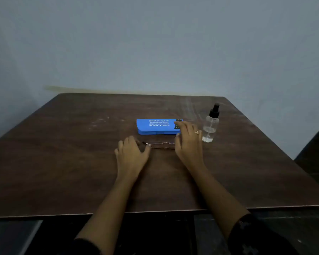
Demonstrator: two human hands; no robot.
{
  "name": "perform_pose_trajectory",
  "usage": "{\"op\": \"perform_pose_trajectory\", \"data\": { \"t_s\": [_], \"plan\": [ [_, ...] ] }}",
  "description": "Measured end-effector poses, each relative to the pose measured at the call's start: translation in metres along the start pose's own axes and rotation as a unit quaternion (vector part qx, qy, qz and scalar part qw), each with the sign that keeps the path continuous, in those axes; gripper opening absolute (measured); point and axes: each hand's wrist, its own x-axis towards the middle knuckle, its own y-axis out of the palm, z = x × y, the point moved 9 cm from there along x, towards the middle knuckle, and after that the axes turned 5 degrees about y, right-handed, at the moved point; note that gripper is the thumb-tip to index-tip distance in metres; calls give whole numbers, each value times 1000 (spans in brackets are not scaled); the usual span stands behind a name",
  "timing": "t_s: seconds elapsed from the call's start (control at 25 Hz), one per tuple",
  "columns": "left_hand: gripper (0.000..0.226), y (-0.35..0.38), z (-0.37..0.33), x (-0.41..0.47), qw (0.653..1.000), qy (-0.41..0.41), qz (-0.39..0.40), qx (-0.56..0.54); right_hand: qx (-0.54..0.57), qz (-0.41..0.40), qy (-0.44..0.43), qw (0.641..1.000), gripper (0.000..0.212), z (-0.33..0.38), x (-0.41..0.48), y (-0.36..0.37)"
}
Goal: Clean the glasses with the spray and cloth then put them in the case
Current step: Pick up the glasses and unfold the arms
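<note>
Thin-framed glasses (161, 145) lie folded on the dark wooden table (63, 162), between my two hands. My left hand (132, 154) rests over their left end, thumb touching the frame, fingers curled. My right hand (188, 140) hovers at their right end, fingers spread, reaching over the right end of a shut blue case (155, 126) with white print. A clear spray bottle (211, 124) with a black pump top stands upright just right of my right hand. No cloth is visible.
The table's far edge meets a pale blue-grey wall (155, 43). The near edge (155, 211) runs under my forearms. A dark piece of furniture (317, 153) stands at the right.
</note>
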Motion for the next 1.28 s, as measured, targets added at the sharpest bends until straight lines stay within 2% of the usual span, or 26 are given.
{"op": "perform_pose_trajectory", "data": {
  "t_s": [0.12,0.24,0.4,0.48,0.56,0.76,0.92,1.04,1.16,1.28],
  "plan": [
    [31,2,1,3,1000,11,-5,5,9,-13,1,1000,45,-4,1,3],
    [38,11,6,5,999,11,26,16,16,7,31,999,40,-18,1,9],
    [28,11,10,11,998,11,34,-45,57,-43,134,988,33,-41,1,-3],
    [23,12,13,11,997,10,39,-60,111,-21,208,972,29,-57,-2,4],
    [18,13,15,12,997,6,45,-58,166,2,241,956,24,-66,-3,12],
    [12,14,17,17,998,-8,41,-45,224,24,209,952,28,-65,0,20],
    [12,13,9,35,992,2,20,-122,287,19,210,935,40,-71,4,25],
    [10,4,-5,53,986,46,-18,-161,334,18,185,924,51,-69,9,26],
    [12,-4,-10,53,972,96,-67,-203,390,39,158,906,49,-63,10,31],
    [9,1,1,49,968,75,-78,-225,442,47,152,883,40,-63,9,35]
  ]
}}
